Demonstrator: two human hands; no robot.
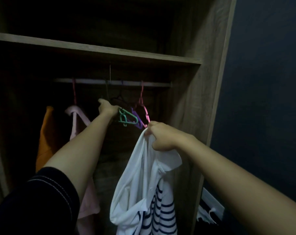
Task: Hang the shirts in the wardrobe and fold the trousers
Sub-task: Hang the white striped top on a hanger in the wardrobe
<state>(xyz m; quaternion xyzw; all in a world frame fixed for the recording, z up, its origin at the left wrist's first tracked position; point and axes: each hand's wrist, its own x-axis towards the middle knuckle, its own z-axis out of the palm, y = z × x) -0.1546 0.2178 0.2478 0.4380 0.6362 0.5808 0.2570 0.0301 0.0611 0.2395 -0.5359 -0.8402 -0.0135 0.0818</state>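
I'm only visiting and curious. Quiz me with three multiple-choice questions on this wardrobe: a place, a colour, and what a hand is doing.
1. Where is the orange garment?
A. On the floor
B. At the left of the wardrobe, beside the pink shirt
C. Draped over an arm

2. What colour is the hanger at the left hand?
A. Green
B. Yellow
C. White

3. The right hand is:
A. Open, idle
B. Pointing upward
C. Gripping the white shirt

B: it shows leftmost.
A: green plastic shows by the fingers.
C: its fingers bunch the fabric.
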